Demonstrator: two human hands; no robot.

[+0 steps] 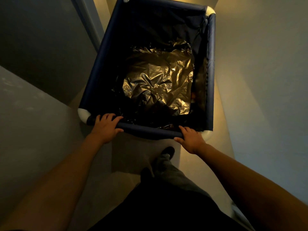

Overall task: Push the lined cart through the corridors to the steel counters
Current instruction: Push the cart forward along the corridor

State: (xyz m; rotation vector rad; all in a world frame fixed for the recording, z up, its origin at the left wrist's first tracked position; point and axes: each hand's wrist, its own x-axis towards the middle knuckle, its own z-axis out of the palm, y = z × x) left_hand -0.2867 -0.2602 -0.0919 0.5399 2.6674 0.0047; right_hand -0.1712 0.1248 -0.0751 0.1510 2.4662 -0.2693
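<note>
A dark blue fabric cart (98, 64) with white corner joints fills the middle of the view. A crumpled black plastic liner (160, 80) covers its bottom. My left hand (106, 127) grips the near rim bar (150, 132) close to the left corner. My right hand (191, 139) grips the same bar close to the right corner. Both arms reach forward and down. No steel counters are in sight.
A narrow, dim corridor runs ahead. A grey wall (33, 114) is close on the left, with a corner and a door frame (90, 22) further on. A pale wall (266, 80) runs along the right. My foot (166, 152) steps on the tiled floor behind the cart.
</note>
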